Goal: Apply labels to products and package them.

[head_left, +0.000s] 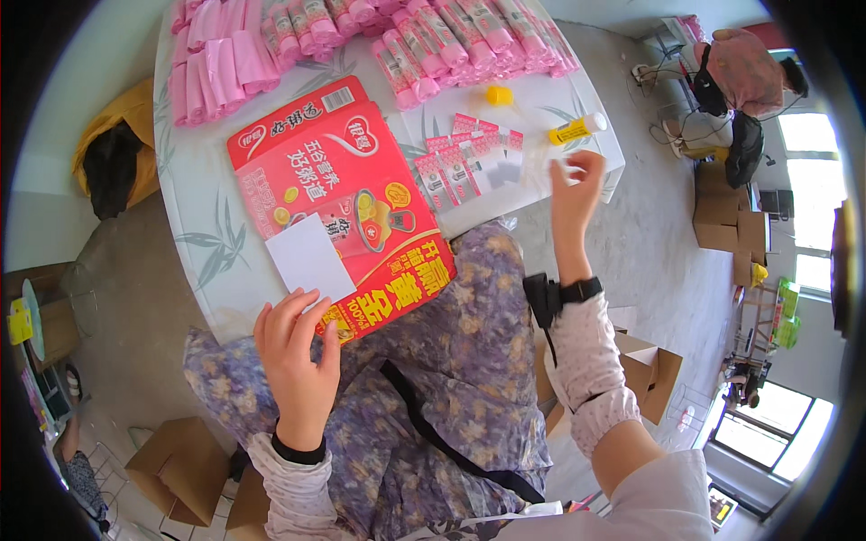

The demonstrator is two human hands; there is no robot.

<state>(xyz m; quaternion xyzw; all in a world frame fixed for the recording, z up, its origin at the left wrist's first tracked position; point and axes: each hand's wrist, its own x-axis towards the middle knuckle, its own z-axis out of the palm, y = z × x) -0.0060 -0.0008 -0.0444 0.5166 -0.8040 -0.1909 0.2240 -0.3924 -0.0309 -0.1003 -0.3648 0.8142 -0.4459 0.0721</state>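
Observation:
A blank white card (310,259) lies on a flat red printed cardboard sheet (325,171) near the table's front edge. My left hand (298,361) is open at the card's lower edge, fingers spread over the card and the red sheet. Farther right, my right hand (579,185) is raised with loosely curled fingers, thumb apart, and nothing visible in it. Just beyond those fingers lies a yellow and white glue stick (577,129). Its likely cap, a small yellow piece (499,96), sits apart to the left. Several pink-and-white printed cards (469,162) overlap between the red sheet and my right hand.
Rolled pink plastic bags (221,72) and labelled pink rolls (460,45) are piled along the far side of the white table (212,270). Cardboard boxes (180,469) stand on the floor at both sides. Another person (744,77) is at the far right.

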